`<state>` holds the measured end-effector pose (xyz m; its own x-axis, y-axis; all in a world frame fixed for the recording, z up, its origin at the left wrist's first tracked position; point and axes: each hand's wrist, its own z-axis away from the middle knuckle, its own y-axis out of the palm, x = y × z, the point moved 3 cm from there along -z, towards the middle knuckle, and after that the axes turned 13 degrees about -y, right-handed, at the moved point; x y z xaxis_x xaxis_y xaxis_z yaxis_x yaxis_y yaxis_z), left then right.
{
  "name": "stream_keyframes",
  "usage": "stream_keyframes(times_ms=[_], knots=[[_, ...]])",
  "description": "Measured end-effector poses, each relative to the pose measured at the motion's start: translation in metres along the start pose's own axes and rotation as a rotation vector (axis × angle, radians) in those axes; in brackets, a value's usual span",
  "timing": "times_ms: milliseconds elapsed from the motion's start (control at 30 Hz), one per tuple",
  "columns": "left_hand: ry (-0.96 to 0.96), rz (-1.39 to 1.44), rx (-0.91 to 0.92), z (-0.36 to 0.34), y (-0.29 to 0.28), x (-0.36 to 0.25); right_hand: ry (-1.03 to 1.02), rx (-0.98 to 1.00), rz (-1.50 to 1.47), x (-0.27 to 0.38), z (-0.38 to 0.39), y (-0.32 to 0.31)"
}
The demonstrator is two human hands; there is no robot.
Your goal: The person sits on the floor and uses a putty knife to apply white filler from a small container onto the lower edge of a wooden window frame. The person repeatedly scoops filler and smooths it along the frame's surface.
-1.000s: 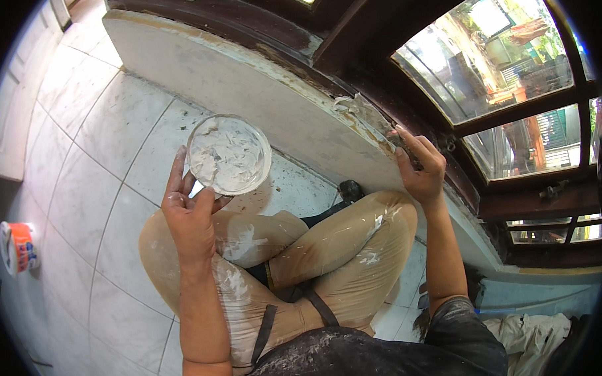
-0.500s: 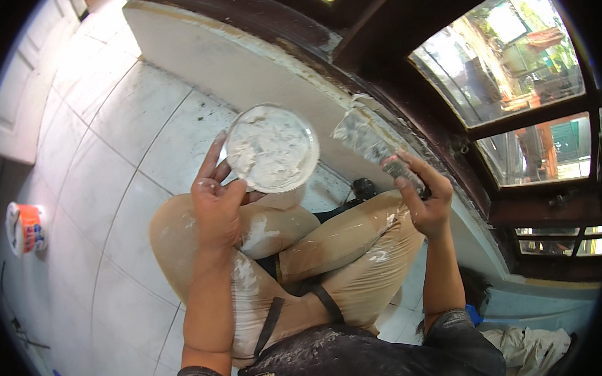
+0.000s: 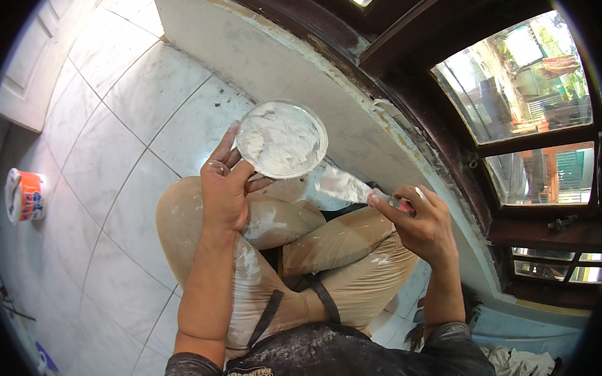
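A round, shallow tub lid (image 3: 283,139) smeared with white putty rests above my crossed legs, gripped at its lower left rim by my left hand (image 3: 226,179). My left fingers reach beneath it while the thumb lies along the edge. In my right hand (image 3: 423,225) is a putty knife (image 3: 343,185), its handle enclosed by my fingers. The wide blade, coated with pale putty, points left toward the lid and stays just apart from its lower right rim.
A low, patchy wall (image 3: 310,75) runs diagonally at the right under a dark wooden window frame (image 3: 403,85). A white tub with an orange label (image 3: 31,196) stands on the tiled floor (image 3: 125,194) at left. A white door (image 3: 35,71) is at far left.
My right hand has turned and brought the putty knife down and left, from beside the wall edge toward the lid. The lid sits slightly further right in the picture, and the view has shifted a little.
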<state>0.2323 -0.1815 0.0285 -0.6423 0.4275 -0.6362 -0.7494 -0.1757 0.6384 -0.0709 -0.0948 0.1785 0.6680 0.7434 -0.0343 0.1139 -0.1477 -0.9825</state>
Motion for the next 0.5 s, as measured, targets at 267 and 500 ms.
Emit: stream_keyframes(times_ms=[267,500], knots=[[0.079,-0.014,0.032,0.001,0.001,-0.008,0.572,-0.499,-0.803,0.021,0.017,0.040],[0.021,0.068,-0.040,0.004,-0.012,-0.016,0.823,-0.173,-0.975,0.060,0.044,0.091]])
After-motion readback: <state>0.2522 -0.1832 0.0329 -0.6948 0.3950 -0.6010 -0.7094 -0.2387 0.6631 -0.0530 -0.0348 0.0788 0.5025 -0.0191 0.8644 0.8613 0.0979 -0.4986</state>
